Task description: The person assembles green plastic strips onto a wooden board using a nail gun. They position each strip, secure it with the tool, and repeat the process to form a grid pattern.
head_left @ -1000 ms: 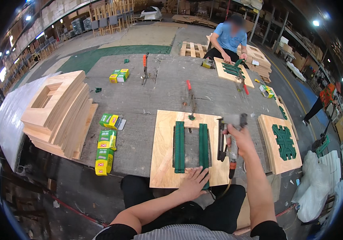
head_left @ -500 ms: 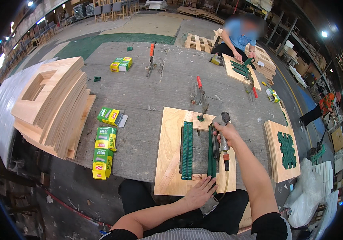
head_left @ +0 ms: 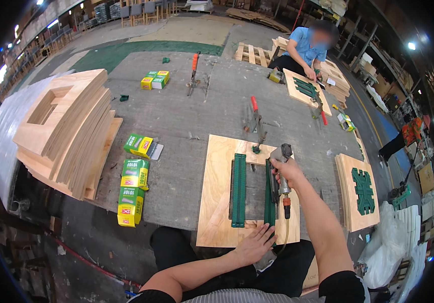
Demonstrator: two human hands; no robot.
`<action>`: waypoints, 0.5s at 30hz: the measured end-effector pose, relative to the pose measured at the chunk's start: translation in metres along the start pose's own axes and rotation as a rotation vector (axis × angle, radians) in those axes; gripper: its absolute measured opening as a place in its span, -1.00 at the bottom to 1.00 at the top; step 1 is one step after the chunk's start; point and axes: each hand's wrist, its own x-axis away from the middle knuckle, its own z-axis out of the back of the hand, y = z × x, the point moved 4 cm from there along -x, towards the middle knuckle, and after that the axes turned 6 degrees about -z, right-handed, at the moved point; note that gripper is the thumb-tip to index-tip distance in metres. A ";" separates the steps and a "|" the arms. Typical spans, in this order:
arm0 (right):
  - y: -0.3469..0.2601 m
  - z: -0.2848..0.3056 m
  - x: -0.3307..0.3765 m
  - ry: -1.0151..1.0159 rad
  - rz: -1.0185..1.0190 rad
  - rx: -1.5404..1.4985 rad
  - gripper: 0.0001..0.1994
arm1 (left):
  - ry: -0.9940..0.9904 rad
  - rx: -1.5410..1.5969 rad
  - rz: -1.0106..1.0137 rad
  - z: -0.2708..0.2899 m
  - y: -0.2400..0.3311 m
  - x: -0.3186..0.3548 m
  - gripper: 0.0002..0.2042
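A light wooden panel [head_left: 213, 194] with a rectangular cut-out lies in front of me, and two dark green webbing strips run lengthwise along the opening. My right hand [head_left: 288, 171] is closed around a silver air staple gun [head_left: 284, 191] with an orange-red hose fitting, held against the right green strip [head_left: 268, 199]. The gun's nose is hidden beside that strip. My left hand [head_left: 254, 246] lies flat with fingers stretched out over the strip's near end at the panel's lower edge. The left green strip [head_left: 238, 192] is untouched. A red-handled clamp [head_left: 257, 121] stands at the panel's far edge.
Stacked cut-out wooden panels [head_left: 70, 136] rise at the left. Green-and-yellow boxes [head_left: 131, 202] stand nearer. A panel with crossed green strips [head_left: 362, 192] tops a pile at right. Another clamp [head_left: 193, 73] stands far off. A co-worker [head_left: 303, 50] works over another panel [head_left: 298, 88].
My hands and the staple gun stay almost in place on the right strip. The co-worker's hands and the green strip they held up have shifted, and the view has moved slightly.
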 end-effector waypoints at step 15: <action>0.011 0.017 -0.005 0.043 -0.032 -0.002 -0.77 | -0.043 0.008 -0.007 0.000 0.002 -0.002 -0.51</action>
